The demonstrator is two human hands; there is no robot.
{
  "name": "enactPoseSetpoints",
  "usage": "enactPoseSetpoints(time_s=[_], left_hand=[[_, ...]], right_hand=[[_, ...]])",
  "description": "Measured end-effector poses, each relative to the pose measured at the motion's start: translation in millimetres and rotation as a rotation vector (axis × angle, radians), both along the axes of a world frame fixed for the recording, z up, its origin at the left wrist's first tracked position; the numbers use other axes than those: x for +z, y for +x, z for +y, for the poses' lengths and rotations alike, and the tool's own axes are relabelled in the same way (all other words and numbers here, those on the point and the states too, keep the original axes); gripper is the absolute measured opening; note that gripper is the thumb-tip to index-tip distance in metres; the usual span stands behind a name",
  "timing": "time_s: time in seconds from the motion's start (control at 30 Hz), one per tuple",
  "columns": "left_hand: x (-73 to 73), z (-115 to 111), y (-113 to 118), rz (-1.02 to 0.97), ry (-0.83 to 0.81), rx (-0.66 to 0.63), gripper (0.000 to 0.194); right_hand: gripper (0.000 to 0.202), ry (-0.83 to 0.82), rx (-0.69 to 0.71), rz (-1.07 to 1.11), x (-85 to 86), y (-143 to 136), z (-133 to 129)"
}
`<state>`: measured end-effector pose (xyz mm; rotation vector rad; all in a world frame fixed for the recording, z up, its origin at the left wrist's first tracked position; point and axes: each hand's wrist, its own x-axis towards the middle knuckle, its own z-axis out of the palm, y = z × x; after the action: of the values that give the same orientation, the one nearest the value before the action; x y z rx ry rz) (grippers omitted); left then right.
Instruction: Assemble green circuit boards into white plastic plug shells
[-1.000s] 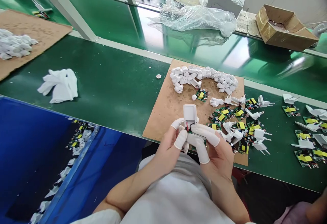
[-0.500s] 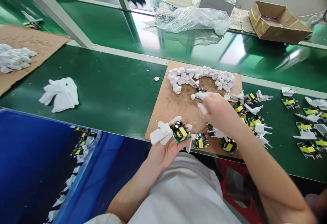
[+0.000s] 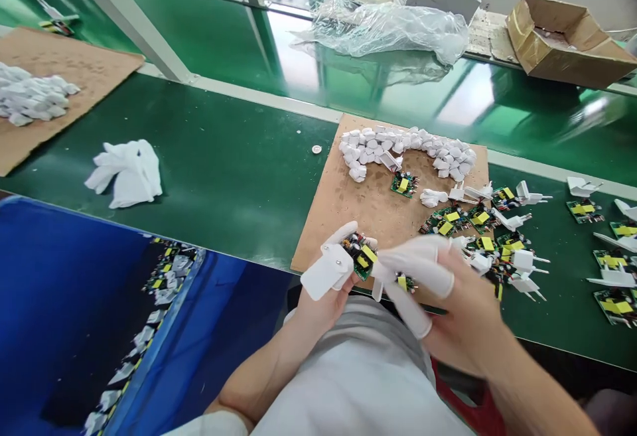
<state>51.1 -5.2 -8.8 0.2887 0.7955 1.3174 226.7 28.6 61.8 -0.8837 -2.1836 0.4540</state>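
Note:
My left hand (image 3: pixel 326 300), with white finger covers, holds a small circuit board (image 3: pixel 363 258) with a yellow-wrapped component. A flat white plastic plug piece (image 3: pixel 326 271) sits at the board's left, in the same hand. My right hand (image 3: pixel 438 290), also in white finger covers, reaches the board's right edge. Its fingertips come together there in a pinch, blurred by motion, and whatever is between them is too smeared to name. Partly behind this hand, another circuit board (image 3: pixel 405 282) lies at the table edge.
A brown cardboard sheet (image 3: pixel 323 223) bears a pile of small white caps (image 3: pixel 371 144) and a lone board (image 3: pixel 404 184). More boards with white plug pieces (image 3: pixel 527 261) crowd the right. A white glove (image 3: pixel 127 174) lies left, near a blue-sided bin (image 3: pixel 184 330).
My right hand has come from beside the white caps down toward me, to the board in my left hand. The left hand still holds that board, and its white plug piece has turned slightly.

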Motion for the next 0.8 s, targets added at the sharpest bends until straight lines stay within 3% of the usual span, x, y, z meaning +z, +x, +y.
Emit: enactPoseSetpoints(time_s=[0.07,0.17,0.3,0.43,0.6,0.8], left_hand=[[2.2,0.3,4.9,0.023,0.002,0.002,0.063],[7.7,-1.5,12.2,0.038,0.003,0.005,0.050],[12.0,-5.5,18.8,0.064,-0.011,0.063,0.038],[7.0,-8.4,20.1,0.129,-0.003,0.051,0.038],[3.3,-14.3,18.3,0.221,-0.007,0.034,0.040],[14.3,-19.1,17.0,0.240,-0.033,-0.047,0.042]], right_hand=[[0.054,0.063,-0.046,0.067,-6.9,-4.6,-20.6],[0.048,0.080,-0.121,0.154,-20.9,-13.1,-31.2],[0.039,-0.013,-0.180,0.337,-30.1,-21.5,-34.1],[0.038,-0.175,-0.278,0.498,-32.0,-30.2,-40.3],[0.021,-0.279,-0.275,0.589,-33.2,-36.8,-44.3],[0.035,-0.137,-0.221,0.494,-37.6,-26.0,-46.2]])
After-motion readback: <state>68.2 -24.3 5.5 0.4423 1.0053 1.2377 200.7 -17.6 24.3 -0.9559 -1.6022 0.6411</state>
